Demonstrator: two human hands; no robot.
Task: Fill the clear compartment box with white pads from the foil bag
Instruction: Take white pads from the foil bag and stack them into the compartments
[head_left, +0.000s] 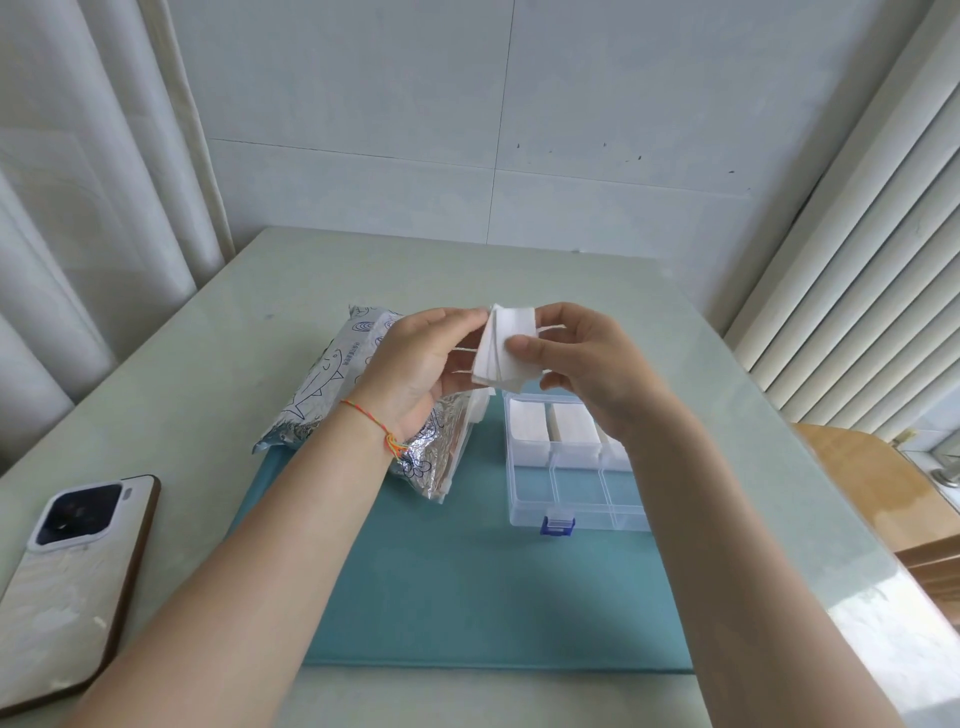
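Silver printed foil bag (332, 384) lies on teal mat (467, 582). Left hand (415, 364) and right hand (582, 364) pinch a stack of white square pads (506, 345) above it. Clear plastic compartment box (571, 493) rests right, rear compartments filled.

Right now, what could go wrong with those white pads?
The stack of white pads is pinched in the air between the left hand and right hand, so loose pads might slip out. They could miss the clear compartment box, whose near compartments look unfilled, and land on the blue mat.
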